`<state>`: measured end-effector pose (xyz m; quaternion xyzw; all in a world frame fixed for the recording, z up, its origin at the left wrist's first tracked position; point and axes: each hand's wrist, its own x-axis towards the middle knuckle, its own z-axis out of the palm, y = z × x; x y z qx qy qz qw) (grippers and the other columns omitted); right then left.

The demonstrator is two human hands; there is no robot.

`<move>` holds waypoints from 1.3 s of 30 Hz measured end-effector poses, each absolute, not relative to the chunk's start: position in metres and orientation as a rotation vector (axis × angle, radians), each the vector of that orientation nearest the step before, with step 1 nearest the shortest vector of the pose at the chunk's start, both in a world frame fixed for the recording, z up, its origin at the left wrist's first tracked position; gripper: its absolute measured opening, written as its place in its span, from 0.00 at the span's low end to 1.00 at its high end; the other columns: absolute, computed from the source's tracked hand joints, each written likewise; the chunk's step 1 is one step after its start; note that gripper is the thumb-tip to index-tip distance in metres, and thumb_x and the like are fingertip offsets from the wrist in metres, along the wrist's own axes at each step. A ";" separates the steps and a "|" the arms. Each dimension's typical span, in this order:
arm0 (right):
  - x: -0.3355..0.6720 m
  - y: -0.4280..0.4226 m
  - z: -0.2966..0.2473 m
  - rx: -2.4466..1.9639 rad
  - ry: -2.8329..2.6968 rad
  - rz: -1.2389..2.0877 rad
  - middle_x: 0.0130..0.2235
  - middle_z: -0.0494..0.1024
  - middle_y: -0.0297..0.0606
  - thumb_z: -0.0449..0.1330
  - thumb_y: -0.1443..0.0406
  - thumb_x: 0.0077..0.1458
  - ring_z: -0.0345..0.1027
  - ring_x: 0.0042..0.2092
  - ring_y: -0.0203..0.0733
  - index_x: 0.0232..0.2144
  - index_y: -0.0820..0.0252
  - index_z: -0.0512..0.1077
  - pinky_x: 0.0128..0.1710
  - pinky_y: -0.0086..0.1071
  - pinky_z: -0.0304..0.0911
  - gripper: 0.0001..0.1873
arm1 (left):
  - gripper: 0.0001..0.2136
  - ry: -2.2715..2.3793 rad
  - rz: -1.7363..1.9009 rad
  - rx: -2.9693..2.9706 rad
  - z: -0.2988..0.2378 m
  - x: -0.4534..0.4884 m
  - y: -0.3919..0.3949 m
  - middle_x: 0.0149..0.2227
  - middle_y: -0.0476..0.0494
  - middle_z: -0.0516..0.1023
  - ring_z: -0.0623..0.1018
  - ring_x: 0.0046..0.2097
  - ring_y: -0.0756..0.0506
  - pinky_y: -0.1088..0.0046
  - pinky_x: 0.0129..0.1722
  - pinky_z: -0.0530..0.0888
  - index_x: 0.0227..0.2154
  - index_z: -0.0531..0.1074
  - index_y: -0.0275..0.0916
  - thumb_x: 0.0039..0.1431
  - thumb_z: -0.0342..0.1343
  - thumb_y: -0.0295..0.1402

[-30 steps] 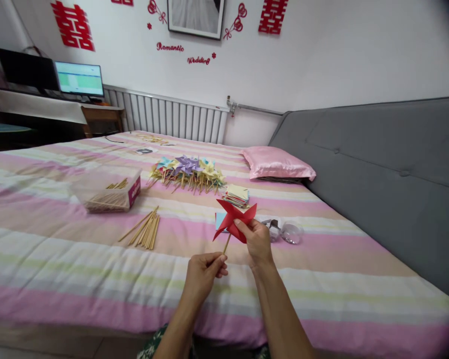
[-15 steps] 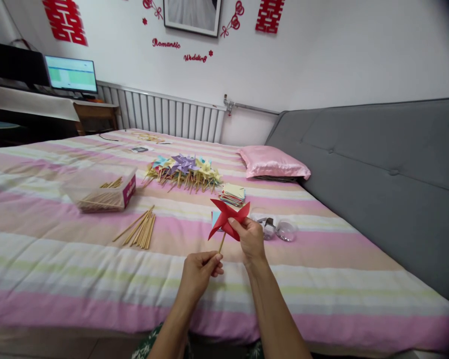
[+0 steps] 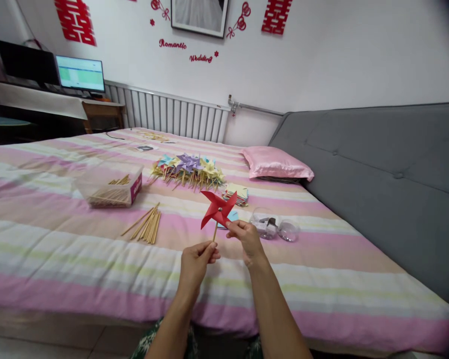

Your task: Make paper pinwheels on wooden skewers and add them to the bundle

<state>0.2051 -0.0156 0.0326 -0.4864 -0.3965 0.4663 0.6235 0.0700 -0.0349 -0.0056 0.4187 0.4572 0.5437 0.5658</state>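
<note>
A red paper pinwheel [image 3: 214, 208] with a silver pin at its centre stands upright on a thin wooden stick [image 3: 215, 231]. My left hand [image 3: 196, 260] is closed round the stick below the blades, with thumb and forefinger pinching it. At the pinwheel's lower right blade, my right hand [image 3: 246, 240] has its thumb and fingertips closed on the paper edge. Behind the pinwheel, partly covered by it, lie light blue paper squares [image 3: 232, 216]. A stack of coloured paper squares [image 3: 238, 192] is just beyond. Loose wooden sticks [image 3: 148, 225] lie to the left of my hands.
A clear plastic box [image 3: 108, 187] of sticks sits left on the striped bed. Finished pinwheels [image 3: 187, 168] are heaped in the middle. Right of my hands are a clear round tub [image 3: 264, 224] and its lid [image 3: 288, 231]. A pink pillow [image 3: 276, 163] rests by the grey headboard [image 3: 377, 164].
My right thumb has moved off the pinwheel's centre down to its lower right edge, uncovering the silver pin. The pinwheel has shifted slightly up and left, and the view has shifted a little.
</note>
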 end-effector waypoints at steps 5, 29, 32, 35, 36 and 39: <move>0.203 -0.014 0.034 -1.115 -0.849 0.968 0.16 0.66 0.27 0.66 0.58 0.35 0.58 0.22 0.32 0.14 0.61 0.69 0.29 0.30 0.56 0.14 | 0.16 1.077 1.263 0.958 -0.005 0.071 -0.035 0.21 0.42 0.78 0.77 0.25 0.46 0.74 0.26 0.73 0.25 0.79 0.32 0.37 0.65 0.41; 0.207 -0.007 0.024 -1.090 -0.451 1.036 0.17 0.64 0.23 0.66 0.61 0.30 0.58 0.20 0.27 0.17 0.61 0.66 0.23 0.23 0.54 0.13 | 0.12 1.048 1.329 0.862 -0.009 0.071 -0.032 0.25 0.42 0.79 0.79 0.28 0.47 0.74 0.31 0.74 0.30 0.76 0.30 0.40 0.64 0.32; 0.206 -0.006 0.024 -1.095 -0.470 1.041 0.16 0.64 0.23 0.66 0.61 0.31 0.58 0.20 0.26 0.16 0.61 0.66 0.23 0.23 0.54 0.13 | 0.12 1.048 1.324 0.855 -0.011 0.071 -0.032 0.25 0.42 0.80 0.79 0.28 0.47 0.75 0.30 0.74 0.30 0.76 0.30 0.40 0.63 0.31; 0.207 -0.006 0.022 -1.103 -0.496 1.054 0.17 0.65 0.24 0.67 0.61 0.31 0.58 0.21 0.27 0.18 0.61 0.68 0.23 0.23 0.54 0.13 | 0.13 1.044 1.318 0.859 -0.013 0.071 -0.030 0.26 0.42 0.80 0.79 0.28 0.48 0.76 0.29 0.73 0.31 0.76 0.30 0.41 0.63 0.32; 0.208 -0.005 0.021 -1.106 -0.508 1.063 0.17 0.65 0.24 0.67 0.61 0.31 0.58 0.21 0.27 0.18 0.61 0.68 0.23 0.24 0.55 0.13 | 0.13 1.042 1.317 0.861 -0.014 0.071 -0.030 0.26 0.42 0.80 0.79 0.28 0.48 0.76 0.29 0.73 0.32 0.76 0.30 0.41 0.63 0.32; 0.207 -0.007 0.020 -1.118 -0.566 1.112 0.17 0.67 0.25 0.68 0.61 0.30 0.58 0.21 0.27 0.20 0.62 0.71 0.24 0.24 0.55 0.14 | 0.14 1.036 1.324 0.869 -0.014 0.071 -0.029 0.27 0.42 0.80 0.79 0.29 0.47 0.76 0.29 0.73 0.32 0.76 0.30 0.41 0.63 0.33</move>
